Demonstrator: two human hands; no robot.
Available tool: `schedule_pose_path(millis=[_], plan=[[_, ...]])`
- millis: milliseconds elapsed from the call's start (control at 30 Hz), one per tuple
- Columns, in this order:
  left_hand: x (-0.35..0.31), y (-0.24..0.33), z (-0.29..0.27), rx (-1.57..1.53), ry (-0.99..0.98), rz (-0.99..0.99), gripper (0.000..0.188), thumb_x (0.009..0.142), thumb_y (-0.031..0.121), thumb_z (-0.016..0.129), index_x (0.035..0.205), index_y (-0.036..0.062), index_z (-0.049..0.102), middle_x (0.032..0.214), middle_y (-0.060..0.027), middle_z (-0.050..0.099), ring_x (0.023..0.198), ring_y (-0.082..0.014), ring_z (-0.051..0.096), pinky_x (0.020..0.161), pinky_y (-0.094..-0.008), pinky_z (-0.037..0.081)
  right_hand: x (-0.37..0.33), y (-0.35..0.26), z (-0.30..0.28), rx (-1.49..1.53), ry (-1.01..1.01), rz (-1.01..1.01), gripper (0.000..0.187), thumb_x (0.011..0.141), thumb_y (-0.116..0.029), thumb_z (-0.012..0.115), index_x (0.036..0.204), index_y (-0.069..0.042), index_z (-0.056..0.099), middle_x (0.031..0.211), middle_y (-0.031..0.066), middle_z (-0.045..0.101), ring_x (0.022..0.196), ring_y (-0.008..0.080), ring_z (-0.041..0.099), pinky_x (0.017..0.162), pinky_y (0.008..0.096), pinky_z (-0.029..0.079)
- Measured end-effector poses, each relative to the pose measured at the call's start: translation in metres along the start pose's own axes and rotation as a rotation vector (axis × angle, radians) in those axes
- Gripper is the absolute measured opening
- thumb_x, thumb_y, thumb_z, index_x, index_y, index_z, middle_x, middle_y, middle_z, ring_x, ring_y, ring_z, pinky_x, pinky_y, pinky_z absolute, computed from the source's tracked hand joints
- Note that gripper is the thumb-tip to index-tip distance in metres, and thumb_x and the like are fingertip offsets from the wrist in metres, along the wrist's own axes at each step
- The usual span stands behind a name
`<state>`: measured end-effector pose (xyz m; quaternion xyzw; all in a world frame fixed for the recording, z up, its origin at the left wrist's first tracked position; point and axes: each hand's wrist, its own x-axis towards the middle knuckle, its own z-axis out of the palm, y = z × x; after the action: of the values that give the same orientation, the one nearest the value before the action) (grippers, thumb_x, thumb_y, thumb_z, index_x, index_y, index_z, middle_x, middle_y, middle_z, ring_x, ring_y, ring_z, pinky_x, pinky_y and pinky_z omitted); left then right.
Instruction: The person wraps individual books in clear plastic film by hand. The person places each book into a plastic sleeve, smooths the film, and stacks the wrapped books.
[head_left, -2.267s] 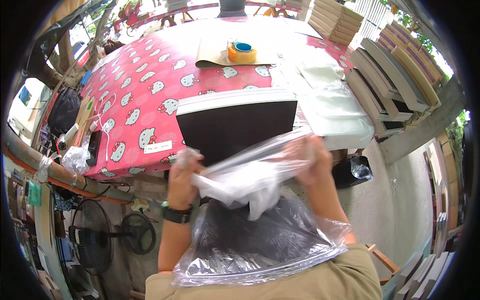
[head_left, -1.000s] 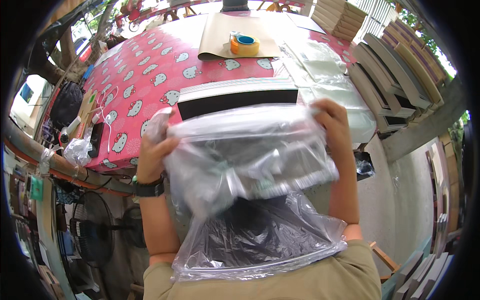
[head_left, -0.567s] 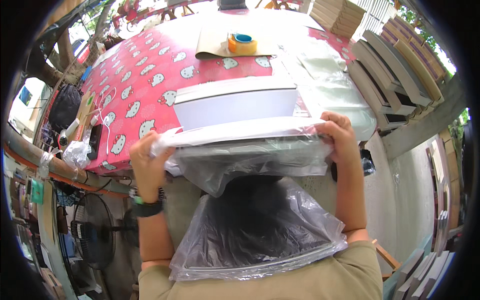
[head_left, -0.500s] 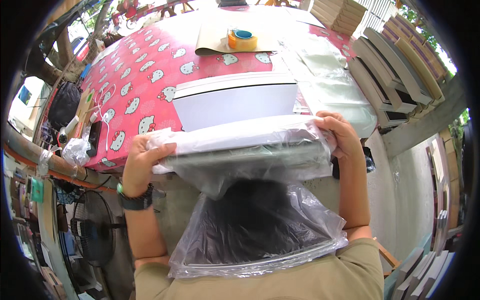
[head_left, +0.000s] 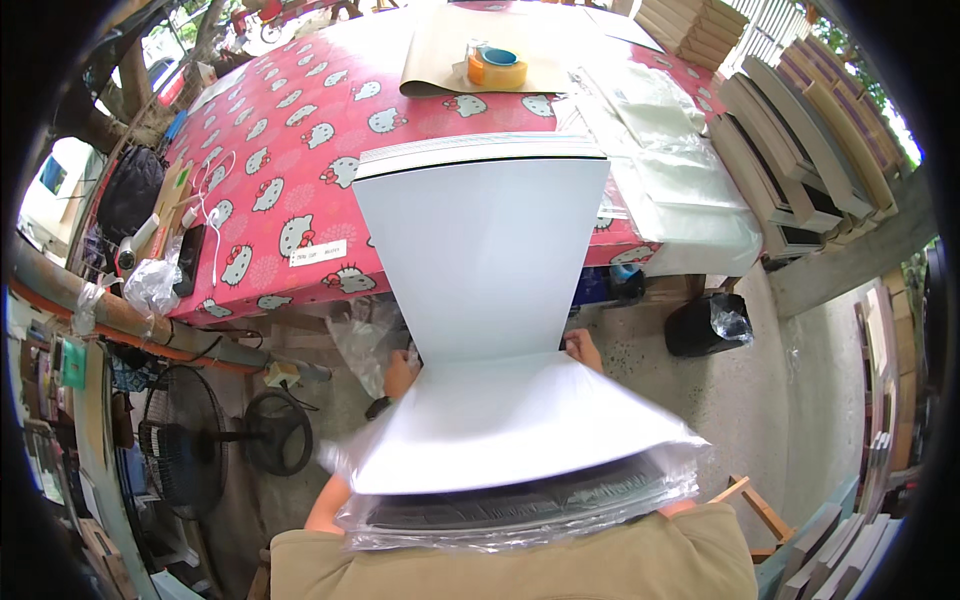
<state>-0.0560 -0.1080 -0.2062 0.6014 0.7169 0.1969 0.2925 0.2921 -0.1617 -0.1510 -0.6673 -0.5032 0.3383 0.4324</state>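
Observation:
A tall white panel [head_left: 485,250], front of a stack of white sheets or boards, slopes down from the table edge toward me. Below it, a white sheet-like piece [head_left: 510,410] flares out toward my body, blurred at its sides. Dark material in clear plastic wrap [head_left: 520,505] lies under its near edge, against my shirt. My left hand [head_left: 401,374] is closed beside the panel's lower left side, next to hanging clear plastic [head_left: 365,345]. My right hand [head_left: 582,348] is curled at the lower right side. What the fingers of both hands grip is hidden behind the white pieces.
The table has a pink patterned cover [head_left: 270,180]. Tape rolls [head_left: 497,68] sit on brown paper [head_left: 425,70], with clear plastic bags [head_left: 680,170] to the right. A fan [head_left: 185,450] stands left, a black bin [head_left: 705,325] right, and boards [head_left: 800,140] are stacked far right.
My hands have come down and inward from the raised plastic-wrapped piece. That piece is lowered toward my body, uncovering more of the white panel, the table's front edge and the bin.

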Motion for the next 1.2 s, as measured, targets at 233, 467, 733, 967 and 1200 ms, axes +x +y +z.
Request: schedule_pose_path(millis=[233,467,733,967,1200], plan=[[0.02,0.076,-0.117,0.004,0.493,0.076,0.025,0.081,0.022,0.049,0.1,0.0058,0.047,0.089,-0.0223,0.056,0.08,-0.0382,0.056,0.064,-0.0438,0.043,0.039,-0.063,-0.043,-0.159,0.312,-0.103,0.019,0.082,-0.02,0.052,0.084,-0.001,0.053,0.065,0.0077,0.055,0.061,0.0156,0.053,0.055,0.03,0.042],[-0.017,0.233,-0.228,-1.398,-0.57,0.544,0.051,0.087,0.035,0.043,0.125,0.0038,0.033,0.087,-0.0056,0.052,0.066,-0.0079,0.048,0.053,-0.0195,0.039,0.003,-0.162,-0.033,0.253,-1.407,-0.444,0.046,0.084,-0.037,0.049,0.116,-0.003,0.051,0.117,0.0135,0.05,0.11,0.0282,0.045,0.095,0.0379,0.03],[-0.036,0.291,-0.195,-1.486,-0.803,0.521,0.057,0.087,0.032,0.041,0.132,0.0042,0.02,0.133,-0.004,0.028,0.113,-0.0165,0.036,0.091,-0.031,0.035,0.051,-0.211,-0.021,0.066,-0.725,-0.277,0.028,0.085,-0.026,0.052,0.092,0.0,0.059,0.087,0.0068,0.061,0.083,0.0167,0.055,0.076,0.0314,0.043],[-0.048,0.304,-0.174,-1.13,-0.42,0.468,0.025,0.083,0.016,0.053,0.102,0.0003,0.053,0.092,-0.0021,0.055,0.082,-0.0066,0.049,0.073,-0.0212,0.038,0.044,-0.288,-0.022,0.662,-0.373,-0.318,0.006,0.082,-0.004,0.053,0.084,0.0,0.058,0.074,0.0021,0.056,0.07,0.0072,0.051,0.061,0.0196,0.042],[-0.038,0.293,-0.16,-1.259,-0.197,0.325,0.019,0.084,0.024,0.055,0.079,0.0051,0.054,0.069,0.0025,0.05,0.062,-0.0047,0.043,0.053,-0.0205,0.035,0.044,-0.27,-0.003,0.037,-0.018,-0.775,0.007,0.083,-0.007,0.049,0.082,0.0,0.051,0.064,0.0154,0.051,0.058,0.0239,0.051,0.056,0.0306,0.042]])
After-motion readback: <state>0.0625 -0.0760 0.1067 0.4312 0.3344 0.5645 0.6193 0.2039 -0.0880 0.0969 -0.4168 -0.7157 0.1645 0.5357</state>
